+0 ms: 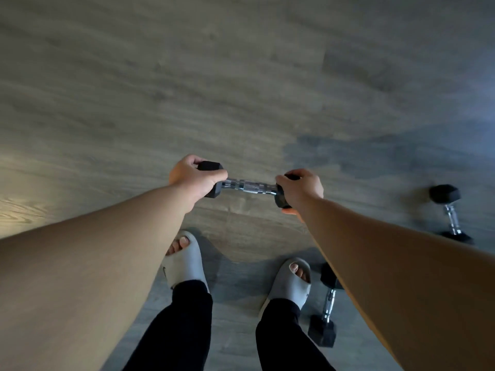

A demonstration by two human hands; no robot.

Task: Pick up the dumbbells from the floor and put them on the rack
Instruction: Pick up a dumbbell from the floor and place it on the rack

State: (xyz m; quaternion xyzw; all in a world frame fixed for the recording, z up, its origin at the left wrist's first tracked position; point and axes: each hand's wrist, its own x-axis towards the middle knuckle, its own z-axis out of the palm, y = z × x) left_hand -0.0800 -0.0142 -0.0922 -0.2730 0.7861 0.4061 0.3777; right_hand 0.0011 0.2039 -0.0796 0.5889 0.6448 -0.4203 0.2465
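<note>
A dumbbell (247, 186) with black hex heads and a chrome knurled handle hangs level above the wood floor, in front of my feet. My left hand (190, 175) is shut on its left head, and my right hand (301, 187) is shut on its right head. A second dumbbell (329, 307) lies on the floor just right of my right foot, its upper head partly hidden by my right forearm. A third dumbbell (451, 214) lies farther right on the floor. No rack is in view.
My feet in grey slides (184, 261) (290, 282) stand on the grey-brown wood floor (214, 89). Bare floor stretches ahead and to the left.
</note>
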